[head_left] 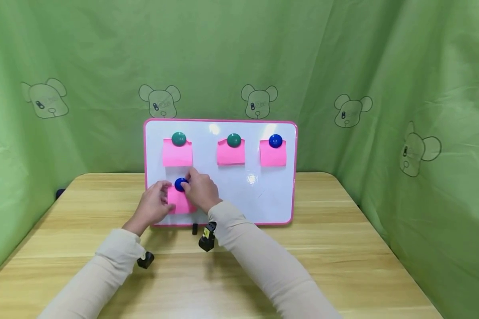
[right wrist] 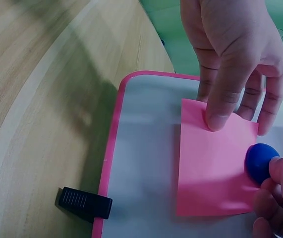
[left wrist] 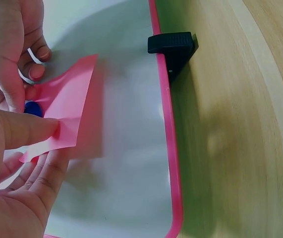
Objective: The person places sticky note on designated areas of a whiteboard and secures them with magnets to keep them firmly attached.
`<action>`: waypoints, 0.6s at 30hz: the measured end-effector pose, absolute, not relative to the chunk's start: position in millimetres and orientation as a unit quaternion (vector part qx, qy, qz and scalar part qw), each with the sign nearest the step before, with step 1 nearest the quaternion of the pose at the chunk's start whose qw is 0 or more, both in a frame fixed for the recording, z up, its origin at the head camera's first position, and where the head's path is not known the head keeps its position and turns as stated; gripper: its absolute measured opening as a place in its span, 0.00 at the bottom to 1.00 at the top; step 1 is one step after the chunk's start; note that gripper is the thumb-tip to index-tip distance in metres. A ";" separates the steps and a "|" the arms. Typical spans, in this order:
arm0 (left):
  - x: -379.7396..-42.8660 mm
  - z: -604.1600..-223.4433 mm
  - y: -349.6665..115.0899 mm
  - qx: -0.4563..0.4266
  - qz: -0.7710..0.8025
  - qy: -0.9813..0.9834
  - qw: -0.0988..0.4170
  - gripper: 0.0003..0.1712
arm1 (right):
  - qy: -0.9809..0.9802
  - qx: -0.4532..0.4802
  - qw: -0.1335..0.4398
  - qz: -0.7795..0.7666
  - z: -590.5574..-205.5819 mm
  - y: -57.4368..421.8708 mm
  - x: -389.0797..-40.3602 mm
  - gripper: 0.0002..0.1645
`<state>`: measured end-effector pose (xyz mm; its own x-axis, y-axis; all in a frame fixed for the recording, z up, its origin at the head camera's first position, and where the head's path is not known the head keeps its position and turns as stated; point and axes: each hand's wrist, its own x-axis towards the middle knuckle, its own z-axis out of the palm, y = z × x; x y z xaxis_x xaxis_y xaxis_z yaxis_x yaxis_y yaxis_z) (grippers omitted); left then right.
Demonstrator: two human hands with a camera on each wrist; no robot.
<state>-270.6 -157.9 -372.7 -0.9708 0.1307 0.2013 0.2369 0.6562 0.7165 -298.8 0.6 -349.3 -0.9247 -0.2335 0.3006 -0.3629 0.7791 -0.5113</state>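
Observation:
A pink sticky note [head_left: 180,204] lies against the lower left of a whiteboard [head_left: 239,195], its free edge lifted off the surface in the left wrist view. My left hand [head_left: 153,204] pinches the note's left side, thumb [right wrist: 220,111] in front and some fingers behind. A round blue magnet [right wrist: 261,162] sits at the note's top edge. My right hand [head_left: 202,191] grips this magnet between thumb and fingers; part of that hand is cut off in the right wrist view.
Higher on the board hang more pink notes [head_left: 177,155], under green magnets [head_left: 234,140] and another blue magnet [head_left: 276,141]. A black clip foot [left wrist: 173,43] holds the board's pink bottom edge. The board stands upright on a wooden table [head_left: 343,248], before a green curtain [head_left: 207,53].

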 end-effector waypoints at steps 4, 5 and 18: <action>-270.0 -374.9 -159.5 -0.101 -0.402 -0.908 0.062 0.34 | -0.930 0.173 0.098 0.309 -348.6 4.5 -299.2 0.10; -269.1 -375.7 -159.9 -0.099 -0.404 -0.908 0.061 0.35 | -0.927 0.178 0.093 0.317 -348.7 6.4 -299.2 0.10; -219.6 -378.0 -155.8 -0.112 -0.358 -0.921 0.100 0.21 | -0.930 0.190 0.117 0.293 -354.5 70.4 -266.8 0.08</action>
